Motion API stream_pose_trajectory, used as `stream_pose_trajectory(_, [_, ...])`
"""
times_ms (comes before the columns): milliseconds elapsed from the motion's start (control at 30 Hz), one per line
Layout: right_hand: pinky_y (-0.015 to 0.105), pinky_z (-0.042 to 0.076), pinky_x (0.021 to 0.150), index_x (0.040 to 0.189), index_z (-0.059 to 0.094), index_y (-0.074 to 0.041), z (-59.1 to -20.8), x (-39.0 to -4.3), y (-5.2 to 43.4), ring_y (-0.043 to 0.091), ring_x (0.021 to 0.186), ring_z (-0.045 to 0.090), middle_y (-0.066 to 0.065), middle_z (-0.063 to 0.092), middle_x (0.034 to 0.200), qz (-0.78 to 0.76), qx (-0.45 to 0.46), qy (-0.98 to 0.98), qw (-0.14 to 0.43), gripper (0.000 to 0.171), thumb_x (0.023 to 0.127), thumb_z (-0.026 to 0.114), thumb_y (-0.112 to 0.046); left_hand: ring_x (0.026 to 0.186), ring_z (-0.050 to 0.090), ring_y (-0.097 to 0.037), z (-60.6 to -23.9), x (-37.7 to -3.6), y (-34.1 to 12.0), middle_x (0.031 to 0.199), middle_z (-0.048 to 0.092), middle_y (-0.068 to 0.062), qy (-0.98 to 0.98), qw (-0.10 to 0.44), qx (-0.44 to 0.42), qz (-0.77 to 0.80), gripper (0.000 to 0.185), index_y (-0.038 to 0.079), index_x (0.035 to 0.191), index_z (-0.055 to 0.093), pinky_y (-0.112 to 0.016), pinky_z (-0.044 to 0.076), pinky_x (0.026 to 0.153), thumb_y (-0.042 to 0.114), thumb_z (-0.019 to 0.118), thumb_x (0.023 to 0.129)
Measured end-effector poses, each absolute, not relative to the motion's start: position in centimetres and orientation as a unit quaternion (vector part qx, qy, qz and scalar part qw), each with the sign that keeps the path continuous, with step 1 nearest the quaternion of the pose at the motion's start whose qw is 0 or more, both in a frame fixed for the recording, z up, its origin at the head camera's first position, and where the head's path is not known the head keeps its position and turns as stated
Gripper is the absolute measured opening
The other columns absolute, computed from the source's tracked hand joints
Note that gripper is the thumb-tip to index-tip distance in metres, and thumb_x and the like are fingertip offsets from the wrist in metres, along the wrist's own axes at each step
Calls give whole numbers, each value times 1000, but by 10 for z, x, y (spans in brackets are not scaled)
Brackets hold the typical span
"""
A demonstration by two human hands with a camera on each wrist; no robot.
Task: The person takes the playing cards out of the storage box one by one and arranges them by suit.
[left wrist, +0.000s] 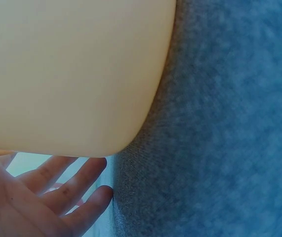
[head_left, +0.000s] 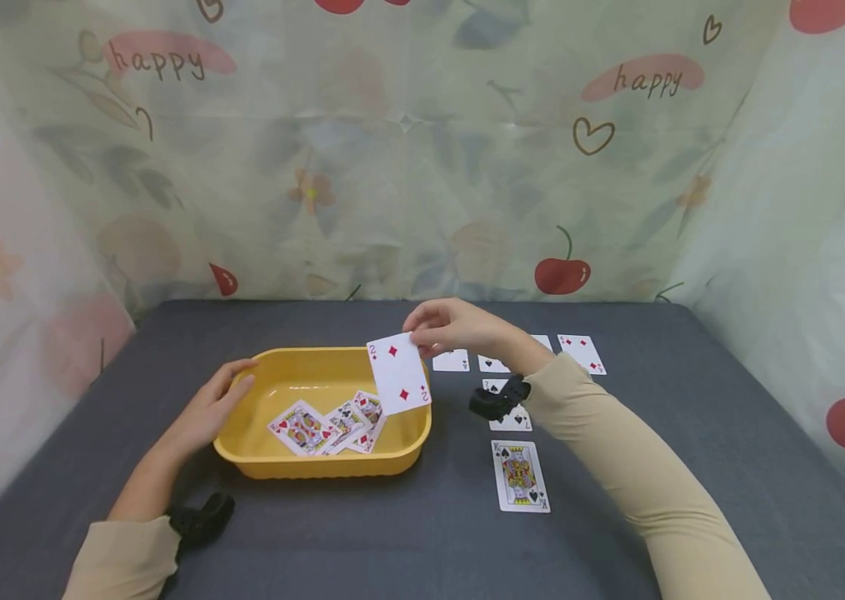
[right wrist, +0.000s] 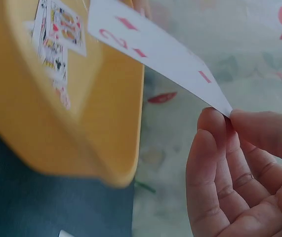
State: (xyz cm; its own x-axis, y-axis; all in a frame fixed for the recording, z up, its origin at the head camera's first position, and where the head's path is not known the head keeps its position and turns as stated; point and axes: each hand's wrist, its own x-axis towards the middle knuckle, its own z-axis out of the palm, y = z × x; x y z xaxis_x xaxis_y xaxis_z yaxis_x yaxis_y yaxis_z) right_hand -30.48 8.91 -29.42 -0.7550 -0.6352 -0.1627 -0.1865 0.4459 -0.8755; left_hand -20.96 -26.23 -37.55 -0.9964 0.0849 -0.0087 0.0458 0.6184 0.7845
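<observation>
My right hand pinches a two of diamonds playing card at one corner, between thumb and fingertips. The card hangs tilted over the right end of a yellow plastic tub, its face showing. In the right wrist view the same card stands out past the fingertips, above the tub wall. My left hand is at the tub's left end, thumb by the rim. Extended, spread fingers show beside the tub in the left wrist view. Inside the tub lie several loose face-up cards, a king among them.
Right of the tub, a king of spades lies face up nearest me, with a seven of spades beyond it. A row of cards runs farther back, partly behind my right hand, ending at a diamond card. Printed curtains surround the dark cloth-covered table.
</observation>
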Motion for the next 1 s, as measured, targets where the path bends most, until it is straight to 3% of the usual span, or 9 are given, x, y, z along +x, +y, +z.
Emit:
stream_pose_trajectory(267, [30, 50, 79, 112, 56, -7, -302, -307, 134, 21, 86, 60, 5, 60, 87, -475, -202, 828, 219, 25, 91, 60, -20, 134, 27, -45, -375, -210, -262, 150, 21, -28, 900, 24, 33, 433, 59, 4, 144, 24, -61, 26, 105, 44, 30, 101])
stream_pose_trajectory(467, [30, 51, 80, 115, 54, -5, -313, -311, 172, 17, 83, 59, 3, 59, 88, -489, -179, 829, 205, 29, 92, 59, -21, 135, 25, -46, -376, -210, -262, 150, 20, -28, 900, 24, 33, 433, 60, 3, 144, 24, -62, 24, 106, 43, 30, 101])
stream_pose_trajectory(700, [37, 50, 89, 120, 51, -1, -324, -312, 210, 14, 85, 58, 0, 59, 95, -481, -152, 844, 181, 35, 93, 58, -21, 133, 28, -44, -376, -210, -262, 150, 20, -27, 901, 24, 30, 433, 61, 4, 144, 24, -60, 27, 105, 45, 30, 100])
stream_pose_trajectory(1000, [34, 50, 88, 126, 46, 1, -342, -311, 257, 10, 84, 59, -4, 63, 97, -481, -96, 856, 165, 47, 92, 59, -28, 129, 35, -42, -376, -210, -262, 150, 22, -27, 903, 26, 25, 428, 62, 5, 145, 24, -56, 34, 101, 47, 29, 100])
